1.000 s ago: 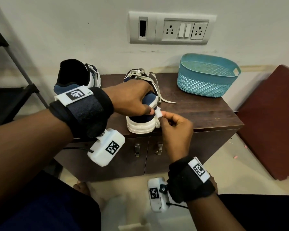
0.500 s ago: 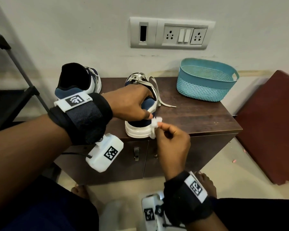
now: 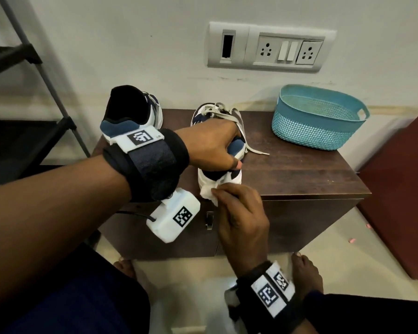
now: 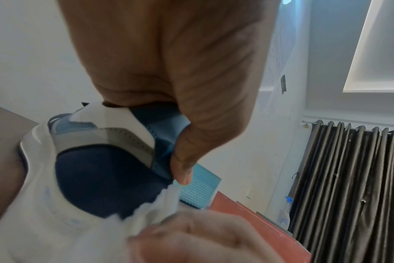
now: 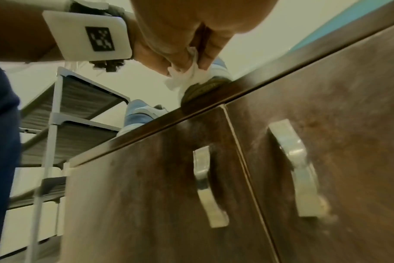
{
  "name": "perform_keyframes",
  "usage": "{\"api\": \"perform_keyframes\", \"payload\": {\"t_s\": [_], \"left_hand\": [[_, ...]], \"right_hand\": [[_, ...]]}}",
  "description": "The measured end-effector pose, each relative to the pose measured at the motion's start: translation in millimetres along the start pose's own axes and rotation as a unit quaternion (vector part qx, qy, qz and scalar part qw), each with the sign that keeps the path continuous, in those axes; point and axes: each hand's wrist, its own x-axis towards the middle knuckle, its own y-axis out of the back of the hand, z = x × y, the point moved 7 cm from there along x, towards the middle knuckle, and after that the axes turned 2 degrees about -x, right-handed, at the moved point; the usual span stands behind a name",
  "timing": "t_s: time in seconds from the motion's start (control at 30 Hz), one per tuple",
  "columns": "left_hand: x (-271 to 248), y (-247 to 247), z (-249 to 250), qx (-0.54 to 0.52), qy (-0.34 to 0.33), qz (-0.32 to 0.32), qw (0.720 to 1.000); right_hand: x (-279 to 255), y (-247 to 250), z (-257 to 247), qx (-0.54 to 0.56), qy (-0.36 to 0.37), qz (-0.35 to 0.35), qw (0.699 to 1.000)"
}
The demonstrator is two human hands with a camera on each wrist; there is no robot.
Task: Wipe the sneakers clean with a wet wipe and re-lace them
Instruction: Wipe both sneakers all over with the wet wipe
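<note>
- Gripping the near sneaker [image 3: 237, 150] over its collar, the left hand [image 3: 210, 148] is covering most of the upper; its grip is clenched on the shoe.
- Pinching a crumpled wet wipe [image 3: 209, 191], the right hand [image 3: 241, 213] is pressing it to the white heel sole at the surface [image 3: 299, 174] edge.
- Standing behind the left wrist, the second sneaker [image 3: 130, 112] is partly hidden.
- Sitting well apart at the right, a teal basket [image 3: 316, 116] is showing only its mesh wall and rim.

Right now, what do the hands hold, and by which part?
Left hand grips the sneaker by its heel collar; right hand pinches the wet wipe by one bunched end.
</note>
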Motion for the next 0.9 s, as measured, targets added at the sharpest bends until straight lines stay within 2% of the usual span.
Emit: {"api": "perform_keyframes", "payload": {"t_s": [0.03,0.13,0.17,0.3,0.43,0.57,0.63,0.73,0.8,0.9], "left_hand": [[0.3,0.1,1.3,0.001,-0.005,0.002,1.0],[1.3,1.0,3.4,0.008,-0.008,0.008,1.0],[1.6,1.4,2.9,0.009,-0.008,0.011,1.0],[1.9,0.5,1.8,0.009,0.0,0.008,1.0],[2.4,0.8,3.6,0.018,0.003,0.012,1.0],[3.1,-1.1,3.6,0.002,0.003,0.007,1.0],[3.6,-0.2,4.1,0.014,0.006,0.014,1.0],[2.9,2.5,4.1,0.012,0.008,0.013,1.0],[1.2,11.0,3.0,-0.003,-0.01,0.011,1.0],[-8.8,36.5,-3.2,-0.068,-0.04,0.029,0.996]], "right_hand": [[3.4,2.3,8.6,-0.011,0.001,0.008,1.0],[15.3,16.5,34.0,0.0,-0.085,0.085,0.993],[15.4,16.3,31.3,0.004,-0.09,0.09,0.992],[10.4,4.8,7.7,-0.002,0.017,0.014,1.0],[19.1,13.3,24.7,-0.003,-0.046,0.075,0.996],[11.7,-0.2,1.3,-0.018,0.041,-0.003,0.999],[18.5,8.7,22.1,-0.007,-0.011,0.026,1.0],[23.0,32.5,62.1,0.033,-0.164,0.11,0.98],[20.9,43.6,71.9,0.047,-0.188,0.133,0.972],[16.3,51.7,71.6,0.069,-0.175,0.128,0.974]]}}
